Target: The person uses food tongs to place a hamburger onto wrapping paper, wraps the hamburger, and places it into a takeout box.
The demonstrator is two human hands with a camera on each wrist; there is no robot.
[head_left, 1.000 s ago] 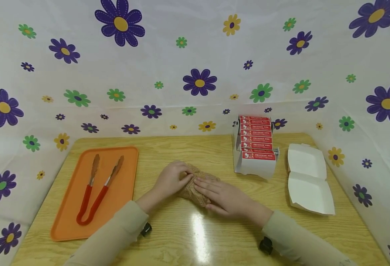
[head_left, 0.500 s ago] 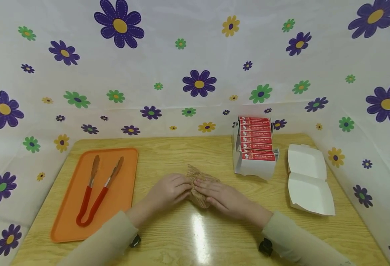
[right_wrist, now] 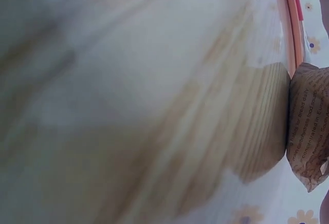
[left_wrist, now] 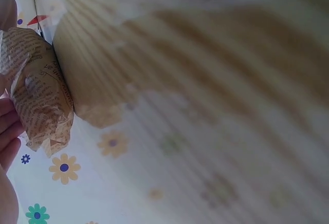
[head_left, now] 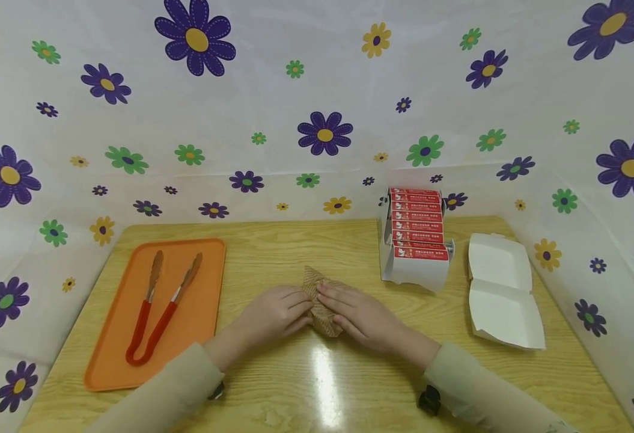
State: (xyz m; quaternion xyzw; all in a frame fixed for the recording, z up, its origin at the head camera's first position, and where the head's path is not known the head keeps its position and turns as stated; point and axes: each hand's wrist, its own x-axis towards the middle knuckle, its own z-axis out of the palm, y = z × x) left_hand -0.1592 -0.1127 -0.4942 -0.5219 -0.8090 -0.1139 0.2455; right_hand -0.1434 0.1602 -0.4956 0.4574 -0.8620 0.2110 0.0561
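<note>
A bundle wrapped in brown printed paper [head_left: 323,322] lies on the wooden table between the two hands, a pointed paper corner standing up at its far side. What the paper encloses is hidden. The left hand [head_left: 281,310] holds the bundle's left end with bent fingers, the thumb low at its near side. In the left wrist view, fingers [left_wrist: 10,126] touch the printed paper. Across the top and right side of the bundle lies the right hand [head_left: 364,317], its fingers fairly straight. The right wrist view shows lines of print on the wrapped bundle [right_wrist: 308,124].
To the left, an orange tray [head_left: 106,355] carries red-handled tongs [head_left: 151,322]. Behind the right hand stands a dispenser of red-and-white labels [head_left: 416,234]. An opened white box [head_left: 503,291] lies at the right. Flowered cloth [head_left: 273,96] walls the table's back and sides.
The left hand has moved down and slightly left, from the bundle's far edge to its left end. A paper corner now shows at the far side. The right hand has hardly moved.
</note>
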